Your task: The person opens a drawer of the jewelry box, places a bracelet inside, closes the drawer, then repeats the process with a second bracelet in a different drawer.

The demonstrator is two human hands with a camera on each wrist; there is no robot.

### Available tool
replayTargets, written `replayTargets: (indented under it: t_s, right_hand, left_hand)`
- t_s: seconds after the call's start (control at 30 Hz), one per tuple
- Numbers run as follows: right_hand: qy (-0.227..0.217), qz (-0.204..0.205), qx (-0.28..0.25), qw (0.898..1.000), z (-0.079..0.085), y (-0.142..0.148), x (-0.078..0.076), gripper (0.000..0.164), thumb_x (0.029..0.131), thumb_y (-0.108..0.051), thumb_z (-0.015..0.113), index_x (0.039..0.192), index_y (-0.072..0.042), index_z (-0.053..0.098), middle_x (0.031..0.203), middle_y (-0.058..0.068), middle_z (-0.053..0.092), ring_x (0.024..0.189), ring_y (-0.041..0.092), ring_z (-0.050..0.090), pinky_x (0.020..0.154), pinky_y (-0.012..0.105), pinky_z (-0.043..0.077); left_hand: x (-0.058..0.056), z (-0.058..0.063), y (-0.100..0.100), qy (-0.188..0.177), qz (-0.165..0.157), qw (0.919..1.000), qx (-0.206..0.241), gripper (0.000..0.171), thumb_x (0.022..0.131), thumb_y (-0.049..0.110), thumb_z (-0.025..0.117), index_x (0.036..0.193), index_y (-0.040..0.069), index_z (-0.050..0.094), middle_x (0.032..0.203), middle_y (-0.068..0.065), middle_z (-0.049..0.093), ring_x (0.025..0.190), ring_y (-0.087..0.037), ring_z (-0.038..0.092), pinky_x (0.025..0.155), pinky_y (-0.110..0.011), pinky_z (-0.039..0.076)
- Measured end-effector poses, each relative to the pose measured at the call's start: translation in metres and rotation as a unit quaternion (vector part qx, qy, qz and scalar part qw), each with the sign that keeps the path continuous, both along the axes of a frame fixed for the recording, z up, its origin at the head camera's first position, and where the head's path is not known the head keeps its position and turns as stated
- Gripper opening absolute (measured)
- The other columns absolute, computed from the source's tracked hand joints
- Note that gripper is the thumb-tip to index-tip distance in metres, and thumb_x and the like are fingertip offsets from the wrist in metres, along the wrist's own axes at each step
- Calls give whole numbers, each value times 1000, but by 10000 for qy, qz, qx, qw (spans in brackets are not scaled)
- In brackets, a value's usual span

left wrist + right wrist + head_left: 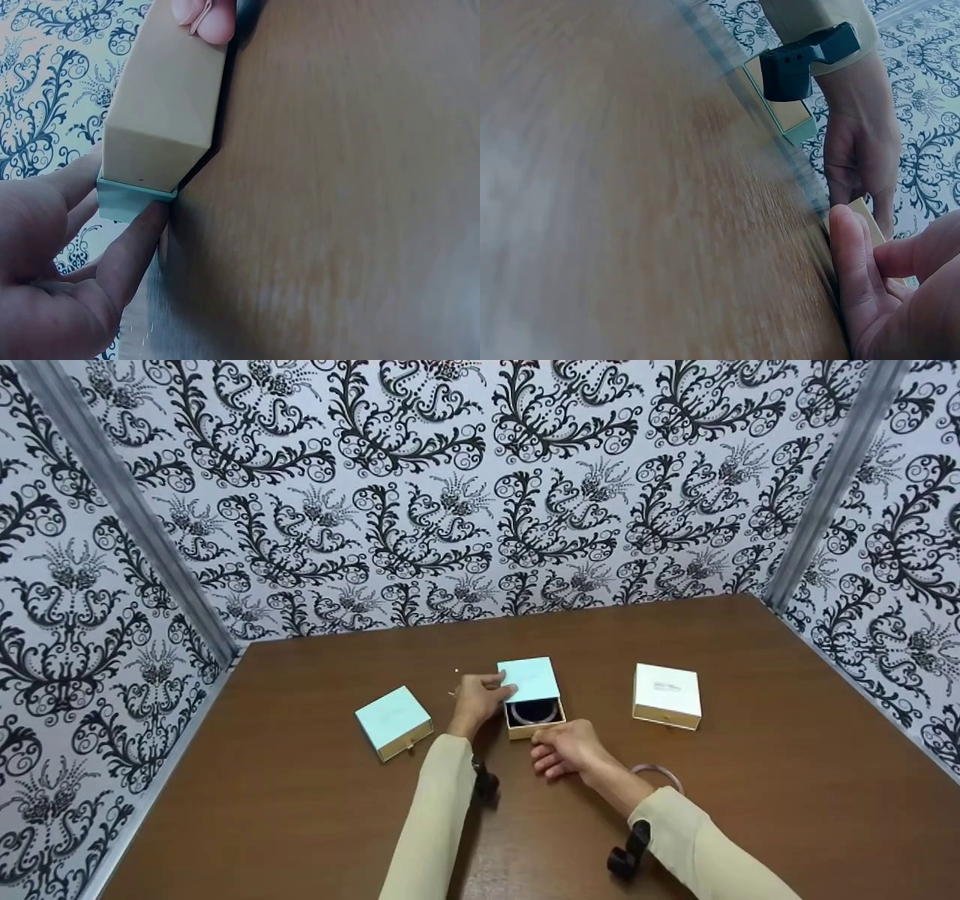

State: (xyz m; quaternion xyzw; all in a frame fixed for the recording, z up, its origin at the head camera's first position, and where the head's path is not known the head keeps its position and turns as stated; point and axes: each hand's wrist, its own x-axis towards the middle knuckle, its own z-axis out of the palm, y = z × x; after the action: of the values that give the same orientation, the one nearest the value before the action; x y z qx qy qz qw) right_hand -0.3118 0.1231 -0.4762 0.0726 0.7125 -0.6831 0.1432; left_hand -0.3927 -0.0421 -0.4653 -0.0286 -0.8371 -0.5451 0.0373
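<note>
A drawer-style gift box stands mid-table, its tan drawer (523, 732) pulled partly out of a light teal sleeve (531, 678). Inside the drawer a round bangle (517, 720) lies on a dark lining. My left hand (478, 701) grips the sleeve by its left side, thumb over the top. At the drawer's front, my right hand (571, 748) pinches the small ribbon pull (201, 16) between thumb and finger. The left wrist view shows the drawer's plain tan side (169, 90) coming out of the sleeve's edge.
A second teal box (393, 720) sits to the left, closed. To the right is a closed white-topped box (666, 690). A pinkish bangle (660, 769) lies beside my right forearm. Tiny pale pieces (454, 692) lie near my left hand. Patterned walls (420, 510) bound the brown table (315, 810).
</note>
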Motion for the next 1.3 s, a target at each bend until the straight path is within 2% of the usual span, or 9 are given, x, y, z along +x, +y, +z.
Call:
replayTargets:
  t_s: [0.13,0.4,0.73,1.03,1.3]
  right_hand:
    - [20,-55,109,9999,0,-1,-3,20,96,-8,59,100,9,68,63,2,68,49,11,65,44,25,53]
    - [34,-212,282,9994,0,-4,-9,19,96,-10,61,99,7,71,63,3,68,49,11,65,45,26,54]
    - [73,-282,385,9988,1,-5,-15,19,97,-10,61,102,6,71,62,3,68,49,11,64,44,27,54]
    - [21,-315,298,9991,0,-6,-22,17,93,-6,60,99,7,69,59,2,66,47,11,64,43,26,54]
    - [45,-381,372,9986,2,-8,-25,18,94,-6,59,100,8,70,59,2,66,47,10,64,44,25,54]
  left_hand:
    - [-1,0,0,-65,8,10000,-20,36,88,18,78,121,6,72,120,-14,73,116,-26,68,100,-38,53]
    - [-3,-1,0,-44,50,10000,-48,35,88,18,78,120,5,72,116,-15,74,111,-25,70,94,-36,55]
    - [0,1,0,-8,79,9997,-230,36,87,19,79,120,6,73,118,-13,73,118,-27,66,103,-39,51]
    - [-1,0,0,45,-40,9999,-124,36,87,17,78,121,5,72,118,-15,73,111,-26,70,92,-36,57]
    - [-1,1,0,15,16,9997,-249,36,87,20,78,121,7,73,117,-13,73,117,-28,67,102,-39,52]
